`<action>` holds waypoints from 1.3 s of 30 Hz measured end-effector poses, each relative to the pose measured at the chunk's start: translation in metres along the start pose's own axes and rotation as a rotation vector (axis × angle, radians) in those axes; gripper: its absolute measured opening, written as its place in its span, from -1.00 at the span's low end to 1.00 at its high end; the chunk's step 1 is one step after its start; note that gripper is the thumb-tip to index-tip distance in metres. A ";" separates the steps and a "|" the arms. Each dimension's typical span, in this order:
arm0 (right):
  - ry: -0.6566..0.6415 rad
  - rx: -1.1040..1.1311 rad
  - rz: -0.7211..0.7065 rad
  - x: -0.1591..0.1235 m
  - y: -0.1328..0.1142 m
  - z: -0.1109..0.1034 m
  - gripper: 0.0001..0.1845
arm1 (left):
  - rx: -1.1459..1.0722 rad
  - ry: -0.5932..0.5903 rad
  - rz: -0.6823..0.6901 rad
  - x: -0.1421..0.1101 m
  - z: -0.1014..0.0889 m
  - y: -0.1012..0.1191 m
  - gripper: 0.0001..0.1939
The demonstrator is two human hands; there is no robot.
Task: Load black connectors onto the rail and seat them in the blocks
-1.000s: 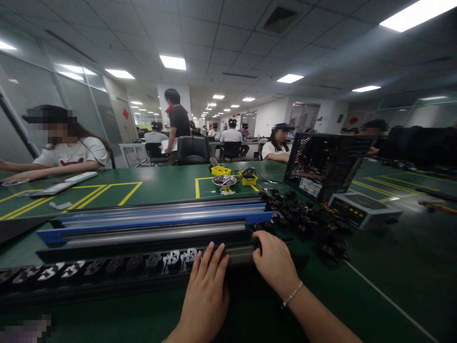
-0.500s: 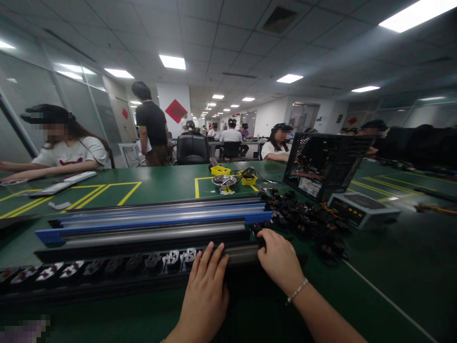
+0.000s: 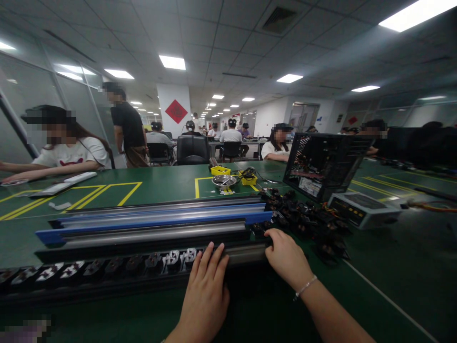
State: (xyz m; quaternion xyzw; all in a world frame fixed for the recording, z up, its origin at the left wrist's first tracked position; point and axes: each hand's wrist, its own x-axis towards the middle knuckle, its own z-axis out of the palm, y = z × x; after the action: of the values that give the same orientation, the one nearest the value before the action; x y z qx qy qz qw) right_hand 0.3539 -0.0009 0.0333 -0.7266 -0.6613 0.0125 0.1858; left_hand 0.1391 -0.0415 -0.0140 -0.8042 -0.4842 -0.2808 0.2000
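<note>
Black rail [image 3: 124,274]: left hand [image 3: 205,290] flat on it, right hand [image 3: 287,257] cupping its end.

Left hand [image 3: 205,290] lies flat, fingers spread, fingertips on the near black rail [image 3: 107,274], just beside the row of socket modules [image 3: 89,267] seated in it. Right hand [image 3: 285,257], bracelet at the wrist, rests at the rail's right end, fingers touching the pile of black parts [image 3: 307,221]. Blue-edged rails [image 3: 153,221] are stacked behind. An open computer case [image 3: 326,164] stands on the green table [image 3: 392,271]; a metal bowl [image 3: 223,181] sits further back.
</note>
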 end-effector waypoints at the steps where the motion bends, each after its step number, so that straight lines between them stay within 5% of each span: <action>1: -0.006 0.000 0.001 0.001 0.002 0.000 -0.61 | 0.000 -0.002 -0.004 0.000 0.000 0.000 -0.50; 17: -0.115 -0.054 0.101 0.009 0.024 -0.010 -0.54 | -0.007 0.011 0.001 0.000 0.000 0.001 -0.52; 39: -0.082 -0.014 0.102 0.020 0.043 -0.009 -0.49 | -0.009 -0.017 0.001 0.001 -0.002 0.001 -0.49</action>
State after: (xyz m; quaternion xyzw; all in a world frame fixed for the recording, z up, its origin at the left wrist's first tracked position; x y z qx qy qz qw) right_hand 0.3995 0.0135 0.0341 -0.7596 -0.6305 0.0473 0.1527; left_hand 0.1394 -0.0425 -0.0120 -0.8076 -0.4844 -0.2758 0.1924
